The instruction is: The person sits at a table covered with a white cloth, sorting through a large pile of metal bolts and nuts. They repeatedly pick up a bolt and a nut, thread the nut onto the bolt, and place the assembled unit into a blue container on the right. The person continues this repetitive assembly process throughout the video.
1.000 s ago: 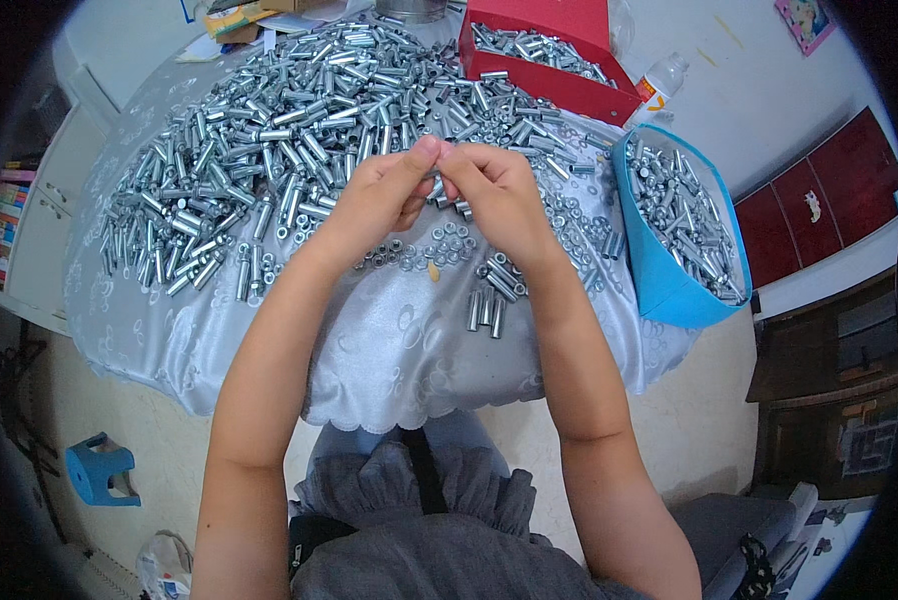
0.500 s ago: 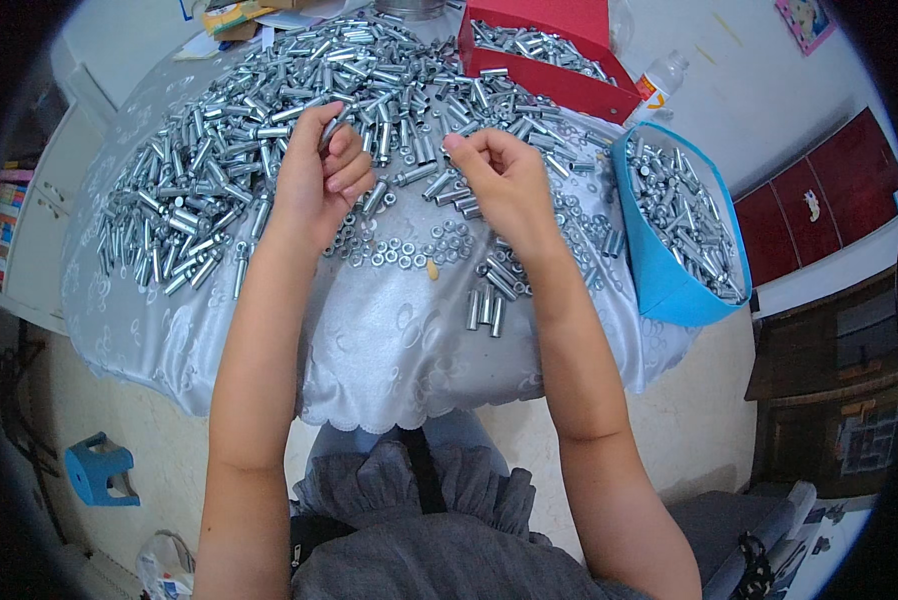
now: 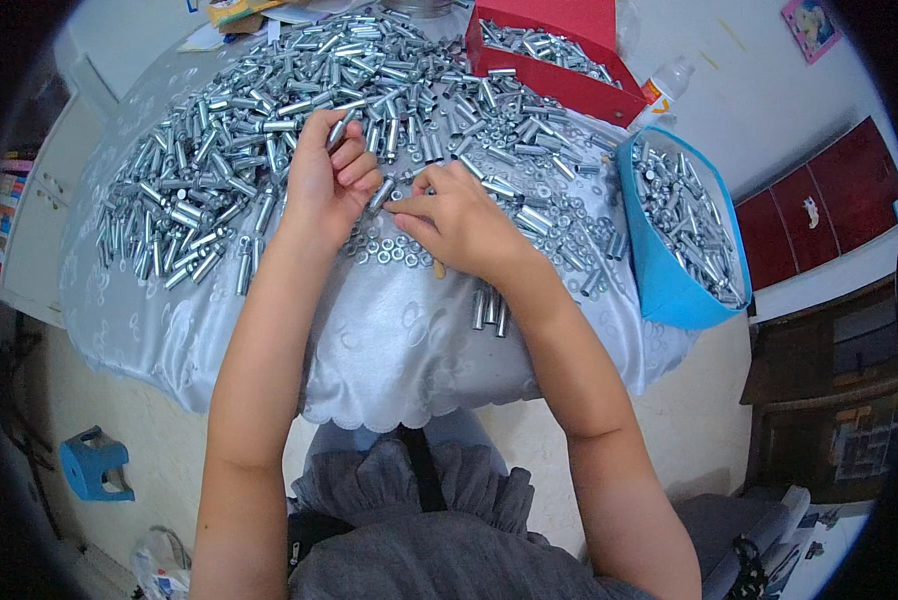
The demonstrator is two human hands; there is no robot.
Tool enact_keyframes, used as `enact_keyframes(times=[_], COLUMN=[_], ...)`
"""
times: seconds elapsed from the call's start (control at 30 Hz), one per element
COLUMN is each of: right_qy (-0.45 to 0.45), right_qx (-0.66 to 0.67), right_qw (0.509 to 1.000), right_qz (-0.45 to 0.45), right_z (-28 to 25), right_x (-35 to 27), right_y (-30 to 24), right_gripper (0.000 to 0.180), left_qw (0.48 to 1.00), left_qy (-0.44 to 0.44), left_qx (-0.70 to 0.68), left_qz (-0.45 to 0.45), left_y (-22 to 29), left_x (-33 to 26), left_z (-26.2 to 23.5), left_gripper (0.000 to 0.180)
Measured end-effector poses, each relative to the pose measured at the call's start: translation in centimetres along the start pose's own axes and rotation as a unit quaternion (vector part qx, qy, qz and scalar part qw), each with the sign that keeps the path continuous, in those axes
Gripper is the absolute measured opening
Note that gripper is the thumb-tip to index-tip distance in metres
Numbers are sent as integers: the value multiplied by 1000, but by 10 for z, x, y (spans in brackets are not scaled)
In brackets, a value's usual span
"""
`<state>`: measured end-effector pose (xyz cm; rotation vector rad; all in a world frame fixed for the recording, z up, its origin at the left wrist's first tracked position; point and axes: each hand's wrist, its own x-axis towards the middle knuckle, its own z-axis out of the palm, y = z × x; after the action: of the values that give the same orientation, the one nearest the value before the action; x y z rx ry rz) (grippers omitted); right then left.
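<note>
My left hand [image 3: 327, 180] rests on the edge of a big heap of silver metal sleeves [image 3: 269, 110] and grips one sleeve [image 3: 338, 127] that sticks up between its fingers. My right hand [image 3: 456, 218] lies beside it, fingers pinched on a small metal piece [image 3: 382, 195] at the left hand's fingertips. Small washers [image 3: 389, 250] lie scattered on the silver cloth of the round table [image 3: 389, 340] just below both hands. A few finished sleeves [image 3: 489, 308] lie near my right wrist.
A blue bin [image 3: 669, 270] full of metal parts stands at the table's right edge. A red box [image 3: 559, 60] with more parts sits at the back, a small bottle [image 3: 662, 85] beside it. A blue stool [image 3: 94, 465] stands on the floor, lower left.
My hands, joined at first, parted as the left reached into the heap. The left now holds a sleeve and both hands have come together again nearer me.
</note>
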<state>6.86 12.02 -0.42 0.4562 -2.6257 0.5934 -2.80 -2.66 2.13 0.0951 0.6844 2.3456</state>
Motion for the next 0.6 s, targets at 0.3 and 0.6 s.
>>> enact_keyframes(times=[0.3,0.6], right_qy=[34,30], right_qx=[-60,-33], right_qw=[998,999], right_qz=[-7,5], right_z=[11,-1], right_x=[5,2], right_y=[0,-4], right_gripper=[13,11], left_qw=[998,997], left_qy=[-29,-32], left_qx=[49,17], left_qz=[-33,-64], left_y=[-4,-4], left_x=[-1,2], left_z=[3,-1], left_gripper=[26,26])
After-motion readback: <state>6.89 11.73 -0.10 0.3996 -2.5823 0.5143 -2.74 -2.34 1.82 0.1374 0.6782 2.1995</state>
